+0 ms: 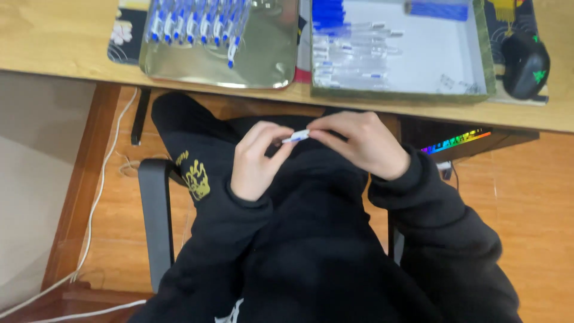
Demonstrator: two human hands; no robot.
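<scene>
My left hand (258, 158) and my right hand (359, 140) meet over my lap, below the desk edge. Between their fingertips they pinch a small white and blue pen part (296, 137), lying almost level. Both hands have their fingers closed on it, the left from the left end, the right from the right end. Black sleeves cover both arms. On the desk above, a shiny metal tray (263, 60) holds a row of several blue and white pens (194, 24). A green-rimmed box (418, 90) holds several clear pen barrels (350, 57).
A black computer mouse (526, 63) lies on a dark mat at the desk's right end. A lit rainbow strip (454, 140) shows under the desk. A black chair armrest (156, 221) is at my left, and white cables (95, 197) run along the wooden floor.
</scene>
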